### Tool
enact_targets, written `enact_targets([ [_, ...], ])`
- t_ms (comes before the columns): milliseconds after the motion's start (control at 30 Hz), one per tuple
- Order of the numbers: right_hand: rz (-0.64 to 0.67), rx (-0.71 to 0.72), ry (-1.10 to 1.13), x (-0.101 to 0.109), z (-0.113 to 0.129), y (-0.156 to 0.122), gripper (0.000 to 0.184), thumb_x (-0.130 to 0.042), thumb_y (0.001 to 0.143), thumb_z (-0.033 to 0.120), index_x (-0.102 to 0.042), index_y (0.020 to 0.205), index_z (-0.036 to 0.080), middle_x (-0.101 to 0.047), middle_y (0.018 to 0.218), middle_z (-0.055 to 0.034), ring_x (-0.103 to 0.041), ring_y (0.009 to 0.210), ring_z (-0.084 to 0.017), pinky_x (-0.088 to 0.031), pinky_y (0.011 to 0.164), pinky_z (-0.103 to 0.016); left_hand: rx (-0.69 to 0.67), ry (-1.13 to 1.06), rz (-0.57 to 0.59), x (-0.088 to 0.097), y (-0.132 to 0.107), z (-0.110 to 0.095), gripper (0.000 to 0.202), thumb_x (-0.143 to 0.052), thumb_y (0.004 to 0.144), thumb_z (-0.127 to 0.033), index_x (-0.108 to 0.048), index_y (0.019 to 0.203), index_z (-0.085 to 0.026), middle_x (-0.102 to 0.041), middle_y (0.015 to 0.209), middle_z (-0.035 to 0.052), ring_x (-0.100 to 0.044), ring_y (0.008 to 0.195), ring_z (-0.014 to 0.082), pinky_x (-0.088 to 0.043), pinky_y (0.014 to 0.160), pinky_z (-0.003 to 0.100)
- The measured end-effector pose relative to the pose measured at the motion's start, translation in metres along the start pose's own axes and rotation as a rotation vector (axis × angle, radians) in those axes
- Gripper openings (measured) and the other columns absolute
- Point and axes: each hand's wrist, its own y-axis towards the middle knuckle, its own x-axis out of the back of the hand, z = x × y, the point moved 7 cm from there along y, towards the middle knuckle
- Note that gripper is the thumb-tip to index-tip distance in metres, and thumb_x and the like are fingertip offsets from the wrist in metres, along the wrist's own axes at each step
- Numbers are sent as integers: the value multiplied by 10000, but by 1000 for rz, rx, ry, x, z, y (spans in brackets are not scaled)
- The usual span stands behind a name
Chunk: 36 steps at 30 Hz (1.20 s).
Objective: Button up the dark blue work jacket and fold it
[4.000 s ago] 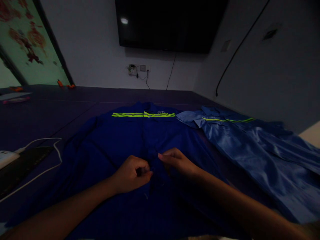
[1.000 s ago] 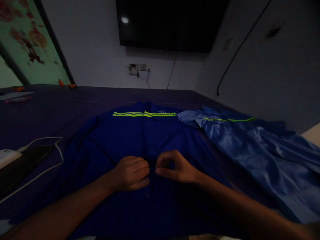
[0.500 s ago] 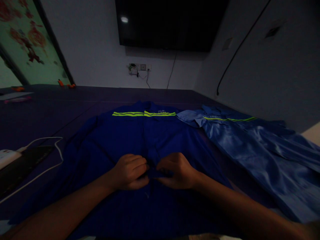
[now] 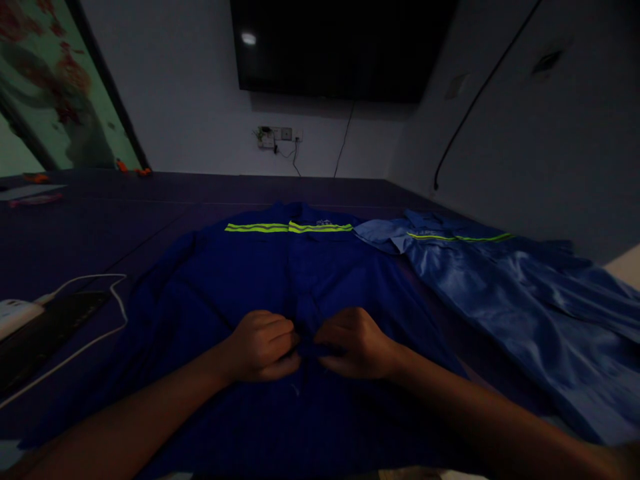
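Both hands have closed together on the front seam of the dark blue jacket since four seconds ago.

Left hand (image 4: 261, 345) and right hand (image 4: 356, 343) meet at the front opening of the dark blue jacket (image 4: 280, 293), which lies flat on the table (image 4: 100, 220); fingers of each curl in, pinching fabric. Fastening appears under way at mid-front; how much is closed cannot be told. Chest lettering beside the reflective stripe (image 4: 289, 228) is too small to read. A lighter blue jacket (image 4: 500, 293) lies alongside.

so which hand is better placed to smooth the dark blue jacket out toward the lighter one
Right. The right hand pinches the dark blue jacket at its centre front, on the side nearer the lighter jacket. The left hand grips the same seam, farther from it.
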Motion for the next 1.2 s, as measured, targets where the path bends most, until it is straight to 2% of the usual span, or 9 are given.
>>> enact_targets([
  [300, 60, 29, -41, -7, 4, -3, 112, -473, 755, 177, -520, 856, 174, -601, 657, 8, -541, 566, -90, -349, 519, -212, 19, -26, -6, -2, 0, 1, 181, -459, 782, -217, -534, 630, -155, -479, 517, -18, -436, 466, 82, -298, 434, 230],
  [600, -18, -30, -1, 0, 0, -1, 182, -492, 737, 175, -519, 917, 175, -632, 708, -2, -562, 593, -94, -355, 528, -208, 21, 4, -17, 0, -1, 1, 172, -464, 786, -235, -554, 663, -154, -521, 540, -4, -481, 498, 90, -337, 461, 231],
  [767, 15, -43, -12, -3, -1, -2, 168, -491, 735, 173, -540, 895, 172, -626, 678, 6, -557, 578, -90, -355, 530, -208, 14, 15, -10, -1, -2, 0, 167, -469, 783, -233, -550, 660, -154, -501, 527, -10, -452, 479, 89, -306, 445, 239],
  [1000, 66, 31, -88, -9, 3, -4, 132, -457, 770, 162, -581, 816, 169, -594, 603, 6, -528, 545, -90, -322, 503, -212, 16, 33, -18, -2, 0, 0, 185, -464, 778, -243, -547, 637, -156, -494, 521, -12, -437, 473, 93, -288, 438, 247],
  [1200, 3, 91, -152, -7, 8, -4, 146, -444, 789, 164, -589, 771, 171, -545, 532, 21, -475, 478, -88, -285, 463, -230, 88, 35, -31, -2, 0, 2, 219, -451, 775, -270, -538, 609, -157, -482, 508, -16, -435, 466, 91, -297, 441, 237],
])
